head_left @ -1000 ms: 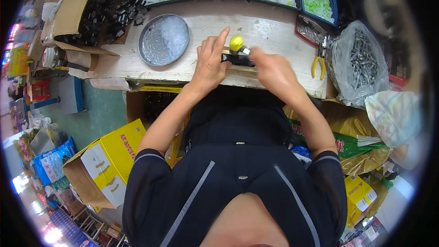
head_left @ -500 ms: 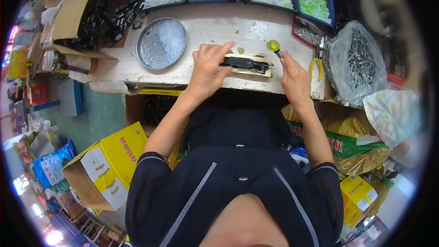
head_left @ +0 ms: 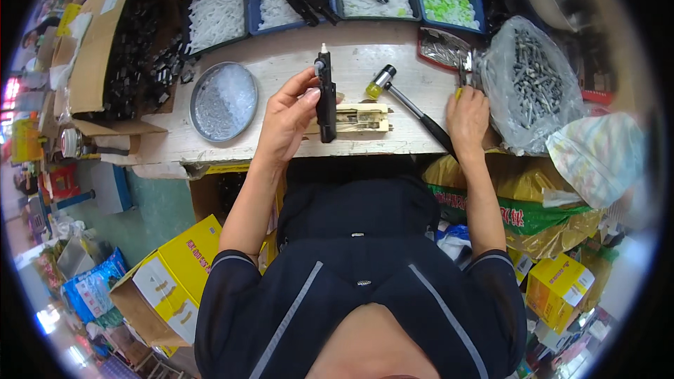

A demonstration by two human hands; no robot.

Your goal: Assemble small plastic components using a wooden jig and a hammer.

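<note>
My left hand [head_left: 291, 112] is closed on a long black plastic part [head_left: 326, 102], held upright above the bench with a pale tip at its top. Beside that part lies a cream-coloured fixture block [head_left: 368, 118] with a recess along its middle. A mallet [head_left: 414, 111] with a black and yellow-green head rests on the bench, its handle pointing toward my right forearm. My right hand [head_left: 468, 118] is closed around the pliers [head_left: 459, 92], whose yellow grips are mostly covered by my fingers.
A round metal tray [head_left: 223, 132] of clear small pieces sits left. Blue bins [head_left: 253, 28] of white and green parts line the back. Right stand a red tray [head_left: 426, 56] and a plastic bag [head_left: 497, 109] of metal pieces. A cardboard box [head_left: 88, 70] holds black parts.
My left hand has lifted the black part out of the fixture and turned it upright. My right hand has let go of the mallet, now lying down, and moved right to the pliers.
</note>
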